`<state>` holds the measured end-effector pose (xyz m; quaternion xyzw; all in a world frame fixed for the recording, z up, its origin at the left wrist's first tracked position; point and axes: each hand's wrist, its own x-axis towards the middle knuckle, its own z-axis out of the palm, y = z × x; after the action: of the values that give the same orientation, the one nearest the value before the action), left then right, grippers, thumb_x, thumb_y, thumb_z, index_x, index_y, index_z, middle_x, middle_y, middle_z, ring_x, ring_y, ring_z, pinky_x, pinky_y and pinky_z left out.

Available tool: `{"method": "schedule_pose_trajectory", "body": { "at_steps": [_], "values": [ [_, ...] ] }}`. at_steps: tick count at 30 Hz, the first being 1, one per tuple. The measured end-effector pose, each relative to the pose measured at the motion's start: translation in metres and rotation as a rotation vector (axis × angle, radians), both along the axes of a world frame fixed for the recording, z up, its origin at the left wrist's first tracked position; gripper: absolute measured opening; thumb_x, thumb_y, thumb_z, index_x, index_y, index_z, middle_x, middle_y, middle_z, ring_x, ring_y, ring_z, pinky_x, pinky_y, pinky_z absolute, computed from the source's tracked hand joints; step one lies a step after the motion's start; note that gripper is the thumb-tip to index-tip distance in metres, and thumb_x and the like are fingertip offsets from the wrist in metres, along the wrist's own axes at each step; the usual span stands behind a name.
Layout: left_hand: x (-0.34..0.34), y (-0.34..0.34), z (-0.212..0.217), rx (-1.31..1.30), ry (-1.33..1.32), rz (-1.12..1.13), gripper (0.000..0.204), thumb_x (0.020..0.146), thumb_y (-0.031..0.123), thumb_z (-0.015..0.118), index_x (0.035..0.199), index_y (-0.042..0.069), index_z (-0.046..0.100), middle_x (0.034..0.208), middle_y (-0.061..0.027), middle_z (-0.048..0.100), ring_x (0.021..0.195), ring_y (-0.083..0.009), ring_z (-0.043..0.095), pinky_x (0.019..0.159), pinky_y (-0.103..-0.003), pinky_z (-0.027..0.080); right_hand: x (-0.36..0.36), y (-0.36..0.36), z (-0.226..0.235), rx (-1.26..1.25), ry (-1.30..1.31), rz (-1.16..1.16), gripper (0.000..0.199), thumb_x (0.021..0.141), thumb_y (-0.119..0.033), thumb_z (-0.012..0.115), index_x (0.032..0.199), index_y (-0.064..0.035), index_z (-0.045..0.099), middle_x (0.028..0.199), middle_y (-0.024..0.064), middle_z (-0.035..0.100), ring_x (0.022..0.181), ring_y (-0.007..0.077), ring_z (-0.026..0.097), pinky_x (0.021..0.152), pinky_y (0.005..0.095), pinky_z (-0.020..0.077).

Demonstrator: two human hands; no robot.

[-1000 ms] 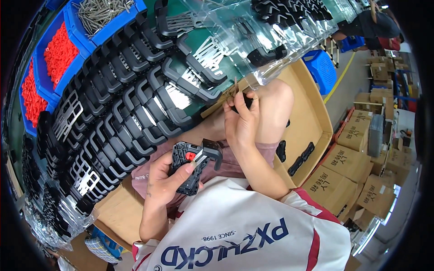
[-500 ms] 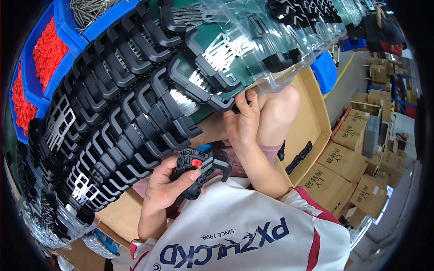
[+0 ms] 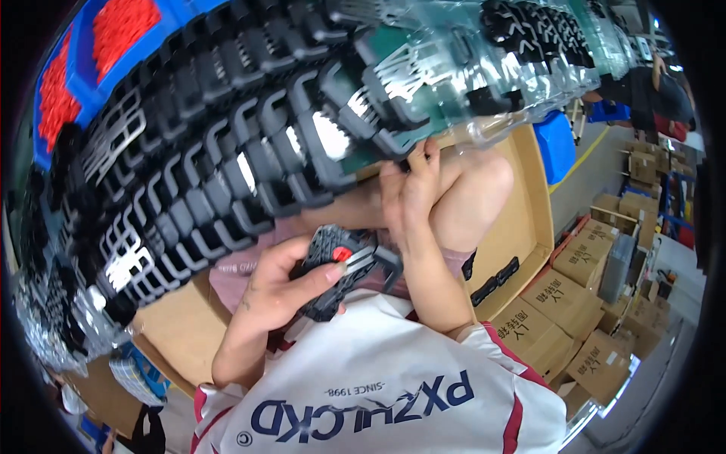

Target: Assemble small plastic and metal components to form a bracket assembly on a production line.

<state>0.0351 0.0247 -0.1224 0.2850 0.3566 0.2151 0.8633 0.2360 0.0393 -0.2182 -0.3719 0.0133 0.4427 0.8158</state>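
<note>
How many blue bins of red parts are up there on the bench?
2. One blue bin of red parts sits at the top edge, the other blue bin just left and lower, beside the rows of black clips. More may lie outside the picture.

Housing: black plastic, ribbed, matt, with glossy red insert. Frames: black plastic, semi-gloss, bright metal inlays. Bags: clear glossy film. Box: brown matt cardboard. Bins: smooth blue plastic
</note>
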Motion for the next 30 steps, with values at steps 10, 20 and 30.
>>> {"method": "schedule_pose_trajectory", "body": {
  "at_steps": [10,20,30],
  "values": [
    [0.005,-0.057,0.039,0.039,0.022,0.123,0.016,0.086,0.000,0.063,0.100,-0.006,0.058,0.079,-0.0099,0.063,0.055,-0.0146,0.060,0.052,-0.024,0.055,0.012,-0.092,0.073,0.127,0.031,0.181,0.027,0.089,-0.004,0.055,0.115,-0.0094,0.046,0.111,0.0136,0.054,0.098,0.0244,0.055,0.080,0.0322,0.0443],
    [0.003,-0.066,0.042,0.146,0.030,0.104,0.019,0.086,-0.001,0.063,0.103,-0.005,0.057,0.082,-0.0101,0.063,0.059,-0.0144,0.060,0.052,-0.026,0.057,0.015,-0.120,0.124,0.354,-0.358,0.393,0.060,0.080,0.002,0.058,0.135,-0.0052,0.038,0.129,0.0222,0.047,0.114,0.0328,0.054,0.092,0.0377,0.0460],
    [0.000,-0.057,0.044,0.200,0.025,0.095,0.023,0.086,-0.001,0.062,0.108,-0.005,0.055,0.084,-0.0100,0.062,0.059,-0.0152,0.062,0.054,-0.026,0.058,0.014,-0.111,0.133,0.381,-0.678,0.441,0.072,0.069,0.009,0.069,0.133,-0.0024,0.040,0.129,0.0239,0.050,0.113,0.0333,0.055,0.093,0.0380,0.0472]
  ]
}}
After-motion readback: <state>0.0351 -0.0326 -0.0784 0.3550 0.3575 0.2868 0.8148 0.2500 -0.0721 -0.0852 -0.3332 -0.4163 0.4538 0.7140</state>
